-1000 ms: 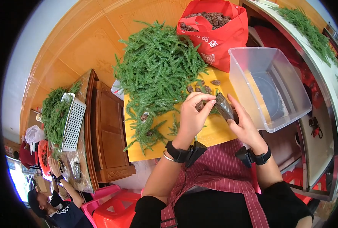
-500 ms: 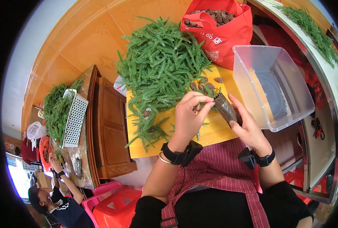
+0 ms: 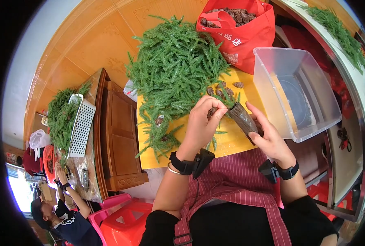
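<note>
- While the right hand grips a tilted brown bundle, its forefinger extends.
- Left hand: thumb and forefinger pinched together; contents unclear.

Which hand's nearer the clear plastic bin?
Right. The right hand is just off the clear plastic bin's near-left corner, holding the dark brown bundle; the left hand is farther left, beyond that bundle.

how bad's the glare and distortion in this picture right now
Head view: the window at lower left is blown out; the white counter bends into a curve at the right; the corners go black; the brown bundle in the right hand carries pale glints.
</note>
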`<state>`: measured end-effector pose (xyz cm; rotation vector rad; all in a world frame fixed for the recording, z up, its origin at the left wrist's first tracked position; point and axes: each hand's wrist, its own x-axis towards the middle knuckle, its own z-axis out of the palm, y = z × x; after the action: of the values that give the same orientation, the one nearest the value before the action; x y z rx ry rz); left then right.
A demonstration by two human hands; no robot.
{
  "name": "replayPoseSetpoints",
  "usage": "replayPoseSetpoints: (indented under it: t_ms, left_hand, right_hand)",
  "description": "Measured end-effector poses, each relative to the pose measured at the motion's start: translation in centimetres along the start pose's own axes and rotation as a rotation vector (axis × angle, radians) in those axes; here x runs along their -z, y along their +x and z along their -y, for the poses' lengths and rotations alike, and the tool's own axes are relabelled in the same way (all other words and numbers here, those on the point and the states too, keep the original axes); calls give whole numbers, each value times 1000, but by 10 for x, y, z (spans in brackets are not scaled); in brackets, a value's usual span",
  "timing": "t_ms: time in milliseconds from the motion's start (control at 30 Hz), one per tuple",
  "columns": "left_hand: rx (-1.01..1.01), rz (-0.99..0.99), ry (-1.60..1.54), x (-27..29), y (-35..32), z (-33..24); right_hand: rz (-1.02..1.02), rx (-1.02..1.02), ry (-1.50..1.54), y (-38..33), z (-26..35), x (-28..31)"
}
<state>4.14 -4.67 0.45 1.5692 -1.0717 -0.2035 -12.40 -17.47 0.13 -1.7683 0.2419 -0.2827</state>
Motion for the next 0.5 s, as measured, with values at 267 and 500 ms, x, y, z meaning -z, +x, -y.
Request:
replayPoseSetpoints:
  t_ms: [267,500]
  left_hand:
    - [43,38,-26,0,-3,-1]
    - [15,55,-68,3,-1,0]
  right_hand:
    - [12,-10,78,0,3,-1]
    - [33,-41,137,-1,8,-1]
